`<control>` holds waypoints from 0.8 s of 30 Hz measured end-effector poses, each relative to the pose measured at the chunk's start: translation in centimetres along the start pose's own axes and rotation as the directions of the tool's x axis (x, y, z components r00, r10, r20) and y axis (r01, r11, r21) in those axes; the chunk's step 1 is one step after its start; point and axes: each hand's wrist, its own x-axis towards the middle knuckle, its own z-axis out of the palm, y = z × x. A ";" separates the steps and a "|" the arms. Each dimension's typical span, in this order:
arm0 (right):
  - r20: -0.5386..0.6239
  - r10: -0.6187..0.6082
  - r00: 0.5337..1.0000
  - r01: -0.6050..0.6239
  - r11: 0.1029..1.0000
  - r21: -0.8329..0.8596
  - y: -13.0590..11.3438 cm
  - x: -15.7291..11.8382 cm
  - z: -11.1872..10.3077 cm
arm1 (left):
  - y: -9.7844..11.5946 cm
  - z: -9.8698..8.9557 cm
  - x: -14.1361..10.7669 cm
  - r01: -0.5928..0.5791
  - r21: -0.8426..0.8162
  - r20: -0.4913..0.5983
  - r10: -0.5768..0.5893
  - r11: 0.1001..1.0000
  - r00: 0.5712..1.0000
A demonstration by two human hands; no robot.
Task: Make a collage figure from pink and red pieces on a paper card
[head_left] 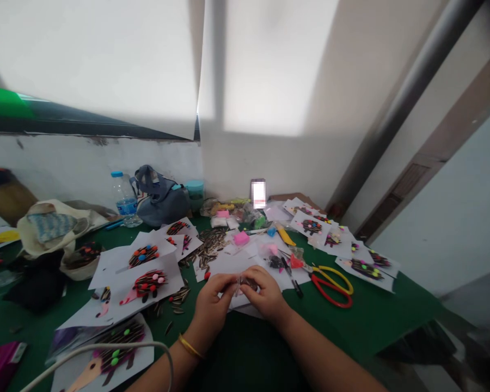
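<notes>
My left hand (215, 301) and my right hand (265, 294) meet over the near edge of white paper sheets (224, 262). Both are closed, with fingertips pinched around a small clear plastic piece (239, 283), perhaps a little bag; its contents are too small to make out. A yellow bangle (190, 346) circles the left wrist. Striped seeds (209, 243) lie heaped beyond my left hand. Right of my right hand are a black pen (292, 276) and scissors (331, 285) with one red and one yellow handle. Pink clay (241, 238) sits on the papers.
Hedgehog pictures on paper (167, 264) cover the left side, and more sheets (365, 268) lie at the right. Along the wall stand a bottle (124, 198), a blue-grey bag (163, 202), a teal-lidded jar (195, 196) and a phone (258, 194). A pale cable (118, 345) arches at lower left.
</notes>
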 end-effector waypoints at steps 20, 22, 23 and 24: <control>-0.038 -0.102 0.994 0.101 0.995 -0.015 -0.5 -0.4 0.2 | 0.8 -0.5 -0.2 -0.190 0.310 0.027 0.191 0.932 0.981; -0.040 -0.101 0.994 0.100 0.995 -0.021 -0.5 -0.4 0.2 | 0.9 -0.5 -0.2 -0.186 0.324 0.041 0.183 0.927 0.982; -0.041 -0.100 0.994 0.099 0.995 -0.023 -0.5 -0.4 0.2 | 0.9 -0.5 -0.2 -0.182 0.331 0.050 0.176 0.926 0.983; -0.041 -0.101 0.994 0.100 0.995 -0.024 -0.6 -0.3 0.2 | 1.0 -0.5 -0.2 -0.178 0.340 0.061 0.167 0.923 0.984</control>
